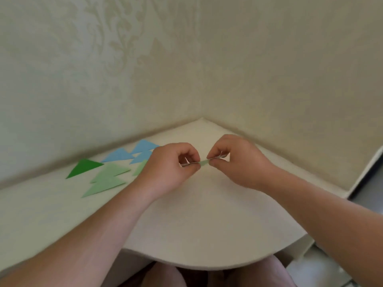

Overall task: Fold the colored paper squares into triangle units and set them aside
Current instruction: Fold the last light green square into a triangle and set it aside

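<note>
A light green paper piece (204,162) is held edge-on above the table, pinched at its left end by my left hand (170,168) and at its right end by my right hand (238,160). Folded triangles lie flat to the left: a dark green triangle (84,167), two light green triangles (112,171) (103,187), and three blue triangles (120,155) (145,145) (142,156). Another light green triangle (139,168) is partly hidden behind my left hand.
The cream table (196,220) sits in a wall corner with a curved front edge. Patterned wallpaper (124,59) rises behind it. My knees (170,276) show below the table's edge. A floor strip (323,270) lies at the lower right.
</note>
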The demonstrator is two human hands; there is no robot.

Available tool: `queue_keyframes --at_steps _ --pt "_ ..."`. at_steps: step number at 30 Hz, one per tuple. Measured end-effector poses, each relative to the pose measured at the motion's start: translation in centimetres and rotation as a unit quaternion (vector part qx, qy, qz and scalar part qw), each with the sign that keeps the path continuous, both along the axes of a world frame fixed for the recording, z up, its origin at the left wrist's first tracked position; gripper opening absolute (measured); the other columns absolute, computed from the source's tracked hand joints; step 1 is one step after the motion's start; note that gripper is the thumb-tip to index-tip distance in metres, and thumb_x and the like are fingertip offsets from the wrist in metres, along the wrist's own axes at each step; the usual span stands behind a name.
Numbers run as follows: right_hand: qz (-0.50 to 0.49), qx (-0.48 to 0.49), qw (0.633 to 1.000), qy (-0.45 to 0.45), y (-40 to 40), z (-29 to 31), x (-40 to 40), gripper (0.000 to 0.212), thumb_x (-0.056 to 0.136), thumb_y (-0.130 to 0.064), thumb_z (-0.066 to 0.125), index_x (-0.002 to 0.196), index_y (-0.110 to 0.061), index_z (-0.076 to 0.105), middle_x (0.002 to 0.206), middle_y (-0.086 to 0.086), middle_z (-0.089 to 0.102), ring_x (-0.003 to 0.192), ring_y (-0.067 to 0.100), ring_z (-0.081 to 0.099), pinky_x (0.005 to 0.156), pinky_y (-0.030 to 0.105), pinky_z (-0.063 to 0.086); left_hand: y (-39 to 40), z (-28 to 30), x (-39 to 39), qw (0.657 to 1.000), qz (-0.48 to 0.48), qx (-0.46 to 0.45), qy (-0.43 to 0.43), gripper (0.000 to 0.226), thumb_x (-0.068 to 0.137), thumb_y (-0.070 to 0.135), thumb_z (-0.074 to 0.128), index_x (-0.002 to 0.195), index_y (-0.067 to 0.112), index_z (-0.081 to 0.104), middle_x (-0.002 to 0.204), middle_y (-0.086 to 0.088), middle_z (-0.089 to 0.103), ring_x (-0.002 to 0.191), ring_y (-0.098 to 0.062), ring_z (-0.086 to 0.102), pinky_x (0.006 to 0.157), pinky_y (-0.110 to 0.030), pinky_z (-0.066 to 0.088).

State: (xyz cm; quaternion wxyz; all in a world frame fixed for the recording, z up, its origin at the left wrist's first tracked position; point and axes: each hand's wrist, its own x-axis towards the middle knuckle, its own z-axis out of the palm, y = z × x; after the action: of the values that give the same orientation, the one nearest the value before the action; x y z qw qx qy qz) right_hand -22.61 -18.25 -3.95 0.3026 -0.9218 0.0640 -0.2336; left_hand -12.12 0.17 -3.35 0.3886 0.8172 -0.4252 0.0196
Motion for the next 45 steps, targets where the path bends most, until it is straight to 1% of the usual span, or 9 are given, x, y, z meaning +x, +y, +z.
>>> queue_keyframes --at_steps 3,7,11,16,18,21,31,37,45 --pt "0.039 -0.118 0.992 -0.035 1.0 -2.6 -1.2 0.012 0.093 -0.022 0.073 0.099 -0.030 0.079 0.096 -0.018 0.060 0.090 0.012 0.056 0.079 0.030 0.048 2.4 -1.1 -0.3 0.993 -0.040 0.003 -0.114 0.018 0.083 0.012 0.081 0.082 0.030 0.077 0.082 0.018 0.070 0.080 -0.001 0.064 0.073 -0.014 0.048" --pt "0.093 -0.200 0.971 0.089 2.0 -4.1 -3.0 0.036 0.099 -0.043 0.044 0.121 -0.036 0.071 0.118 -0.017 0.061 0.102 0.018 0.053 0.087 0.043 0.051 5.7 -3.6 -0.5 0.973 -0.078 0.095 -0.194 0.020 0.088 0.015 0.073 0.099 0.030 0.081 0.102 0.019 0.074 0.094 0.002 0.064 0.088 -0.019 0.049" --pt "0.081 -0.184 0.968 0.149 2.3 -3.1 -5.2 0.047 0.099 -0.051 0.051 0.142 -0.032 0.057 0.143 -0.015 0.051 0.129 0.015 0.046 0.111 0.033 0.038 8.0 -4.0 -1.6 0.969 -0.081 0.155 -0.175 0.040 0.093 0.041 0.053 0.125 0.033 0.074 0.129 0.021 0.065 0.118 0.000 0.054 0.106 -0.016 0.038" --pt "0.042 -0.218 0.949 0.222 4.9 -2.5 -7.2 0.081 0.085 -0.080 0.019 0.154 -0.040 0.032 0.149 -0.019 0.026 0.134 0.015 0.028 0.112 0.042 0.037 8.9 -3.7 -3.9 0.980 -0.015 0.153 -0.127 0.060 0.090 0.064 0.040 0.139 0.037 0.061 0.134 0.025 0.046 0.124 0.002 0.039 0.106 -0.009 0.026" --pt "0.042 -0.233 0.939 0.249 6.5 -2.3 -7.3 0.086 0.082 -0.083 0.012 0.156 -0.040 0.022 0.152 -0.019 0.018 0.137 0.017 0.023 0.114 0.042 0.031 8.5 -3.9 -4.9 0.971 -0.018 0.196 -0.138 0.067 0.091 0.069 0.034 0.146 0.035 0.053 0.138 0.023 0.041 0.127 -0.002 0.034 0.112 -0.020 0.029" --pt "0.044 -0.249 0.933 0.256 7.8 -2.1 -6.9 0.086 0.083 -0.084 0.004 0.155 -0.041 0.023 0.153 -0.019 0.017 0.136 0.020 0.023 0.113 0.044 0.030 8.1 -3.9 -5.5 0.942 0.015 0.281 -0.184 0.074 0.092 0.073 0.021 0.153 0.035 0.042 0.144 0.020 0.039 0.131 -0.009 0.029 0.112 -0.033 0.030" --pt "0.087 -0.273 0.926 0.247 11.4 -2.2 1.6 0.078 0.092 -0.079 0.019 0.149 -0.029 0.037 0.156 -0.011 0.026 0.134 0.030 0.029 0.107 0.053 0.031 11.9 -3.8 -1.4 0.902 0.147 0.370 -0.166 0.086 0.084 0.072 -0.001 0.157 0.040 0.031 0.151 0.020 0.036 0.134 -0.018 0.032 0.108 -0.039 0.032" --pt "0.096 -0.288 0.916 0.263 12.0 -2.2 4.3 0.081 0.091 -0.083 0.021 0.147 -0.027 0.039 0.158 -0.010 0.025 0.135 0.031 0.029 0.105 0.053 0.032 12.5 -4.5 -0.9 0.909 0.185 0.348 -0.136 0.083 0.085 0.065 -0.002 0.157 0.039 0.030 0.159 0.019 0.030 0.139 -0.020 0.028 0.112 -0.040 0.028" --pt "0.097 -0.262 0.926 0.256 11.8 -2.5 4.1 0.083 0.091 -0.083 0.022 0.152 -0.028 0.034 0.161 -0.014 0.023 0.140 0.028 0.025 0.110 0.052 0.029 12.6 -4.6 -0.9 0.913 0.185 0.339 -0.129 0.079 0.089 0.066 0.003 0.157 0.037 0.032 0.153 0.017 0.031 0.132 -0.019 0.029 0.112 -0.039 0.029"
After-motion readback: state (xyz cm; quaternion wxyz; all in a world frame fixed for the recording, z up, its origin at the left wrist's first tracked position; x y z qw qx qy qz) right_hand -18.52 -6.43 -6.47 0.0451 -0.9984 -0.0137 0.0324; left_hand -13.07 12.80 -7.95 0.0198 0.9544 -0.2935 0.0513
